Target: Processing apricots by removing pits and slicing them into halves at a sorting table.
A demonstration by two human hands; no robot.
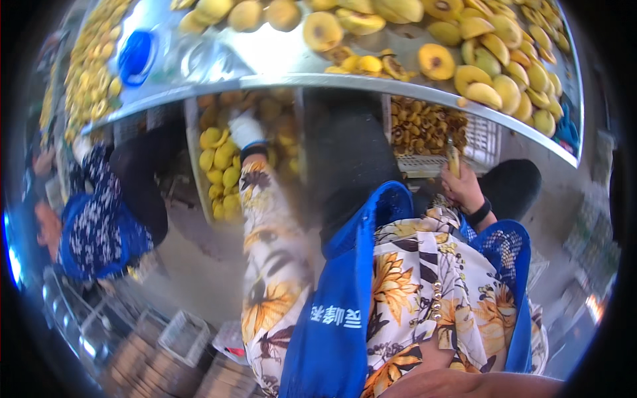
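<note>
My left hand [246,129], in a white glove, reaches into a crate of whole yellow peaches [217,159] under the table's front edge. Its fingers are blurred among the fruit, so their grip does not show. My bare right hand [464,188] is closed around a yellow-handled tool [454,161] with a short metal end pointing away from me. That end is close to a light plastic crate [488,140] of brown peach pits and scraps [421,126]. On the metal table above lie halved peaches [436,62], some with brown centres.
The metal table's raised rim [298,81] crosses above both hands. A blue round container [137,58] stands on it at the left. Another person [103,225] in a blue apron works at my left. Stacked crates [182,338] stand on the floor at lower left.
</note>
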